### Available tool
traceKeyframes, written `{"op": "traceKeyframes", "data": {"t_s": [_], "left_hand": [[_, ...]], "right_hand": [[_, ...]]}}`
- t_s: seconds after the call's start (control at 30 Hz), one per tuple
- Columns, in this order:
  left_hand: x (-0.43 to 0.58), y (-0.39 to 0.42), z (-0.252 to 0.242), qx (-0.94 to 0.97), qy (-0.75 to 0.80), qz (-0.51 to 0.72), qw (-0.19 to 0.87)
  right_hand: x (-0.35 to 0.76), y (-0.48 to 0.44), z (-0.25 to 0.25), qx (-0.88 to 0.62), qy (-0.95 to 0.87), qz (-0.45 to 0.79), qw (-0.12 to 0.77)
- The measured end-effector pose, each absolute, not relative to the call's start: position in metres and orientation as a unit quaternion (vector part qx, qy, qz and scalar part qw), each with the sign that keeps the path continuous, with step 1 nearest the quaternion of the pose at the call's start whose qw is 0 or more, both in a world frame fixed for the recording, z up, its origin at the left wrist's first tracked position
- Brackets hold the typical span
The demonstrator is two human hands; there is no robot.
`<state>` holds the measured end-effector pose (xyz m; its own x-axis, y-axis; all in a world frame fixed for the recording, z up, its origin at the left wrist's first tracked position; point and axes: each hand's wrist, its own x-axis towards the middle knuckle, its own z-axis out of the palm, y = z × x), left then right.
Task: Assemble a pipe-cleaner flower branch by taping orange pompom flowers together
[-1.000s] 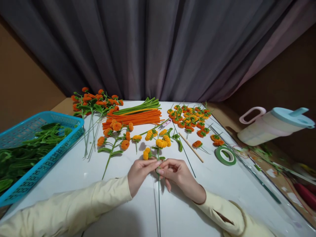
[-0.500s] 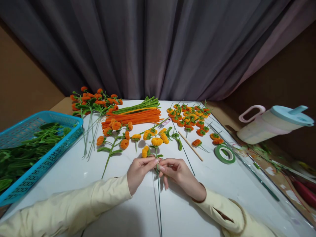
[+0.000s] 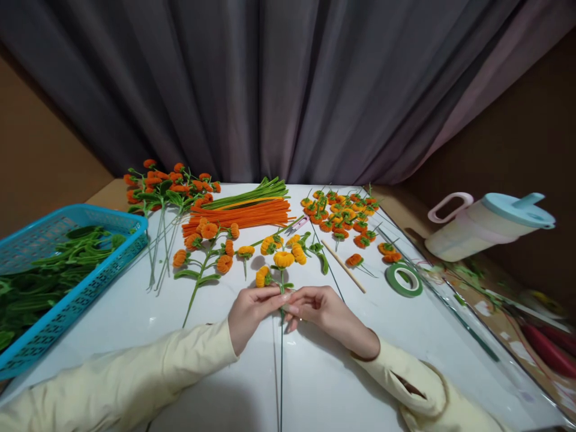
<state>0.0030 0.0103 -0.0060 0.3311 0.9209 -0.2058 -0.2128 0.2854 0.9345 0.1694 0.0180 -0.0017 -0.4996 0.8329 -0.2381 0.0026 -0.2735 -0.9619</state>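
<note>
Between my hands a fuzzy flower spray with yellow-orange heads (image 3: pixel 283 259) stands on a thin dark green wire stem (image 3: pixel 281 378), which runs down toward me. My left hand (image 3: pixel 252 312) pinches the stem below the heads, thumb and forefinger closed. My right hand (image 3: pixel 326 312) is closed at the same spot, its fingertips pinched against the stem. Any small piece between those fingertips is too hidden to make out. Left of the hands lies an orange flower spray (image 3: pixel 202 270) with green leaves. Single orange flower heads (image 3: pixel 354 260) lie to the right.
A blue basket (image 3: pixel 143 231) of green leaves stands left. Orange pipe cleaners (image 3: pixel 243 215), green pipe cleaners (image 3: pixel 252 195) and pink snips (image 3: pixel 299 225) lie behind the hands. To the right are a wooden stick (image 3: pixel 344 267), green floral tape (image 3: pixel 404 280) and a tumbler (image 3: pixel 486 231).
My right-hand fingers have curled in closer around the stem. The whole view has shifted slightly, and the stem now hangs straighter. Both hands stay at the stem.
</note>
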Motion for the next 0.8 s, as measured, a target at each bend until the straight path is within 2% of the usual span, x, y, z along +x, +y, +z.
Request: {"op": "traceKeyframes", "data": {"t_s": [0.07,0.17,0.27,0.33,0.37,0.4,0.53,0.67,0.8], "left_hand": [[0.003,0.011,-0.006,0.42,0.423,0.409,0.692],[0.003,0.012,-0.005,0.411,0.454,0.397,0.683],[0.003,0.012,-0.004,0.404,0.469,0.387,0.683],[0.004,0.012,-0.004,0.393,0.482,0.385,0.681],[0.004,0.012,-0.004,0.388,0.492,0.384,0.678],[0.004,0.012,-0.005,0.385,0.498,0.381,0.677],[0.004,0.013,-0.008,0.402,0.491,0.353,0.687],[0.004,0.014,-0.01,0.444,0.485,0.34,0.672],[0.005,0.014,-0.009,0.455,0.487,0.324,0.672]], "right_hand": [[0.176,0.022,0.004,-0.435,-0.552,0.659,0.27],[0.196,0.038,0.026,-0.465,-0.657,0.57,0.165],[0.229,0.071,0.064,-0.419,-0.814,0.397,0.071],[0.256,0.098,0.093,-0.471,-0.824,0.315,0.019],[0.27,0.111,0.107,-0.525,-0.802,0.284,0.042],[0.283,0.123,0.119,-0.573,-0.772,0.252,0.112],[0.322,0.156,0.138,-0.628,-0.714,0.193,0.244],[0.331,0.172,0.121,-0.639,-0.702,0.222,0.224],[0.311,0.187,0.102,-0.578,-0.744,0.284,0.178]]}}
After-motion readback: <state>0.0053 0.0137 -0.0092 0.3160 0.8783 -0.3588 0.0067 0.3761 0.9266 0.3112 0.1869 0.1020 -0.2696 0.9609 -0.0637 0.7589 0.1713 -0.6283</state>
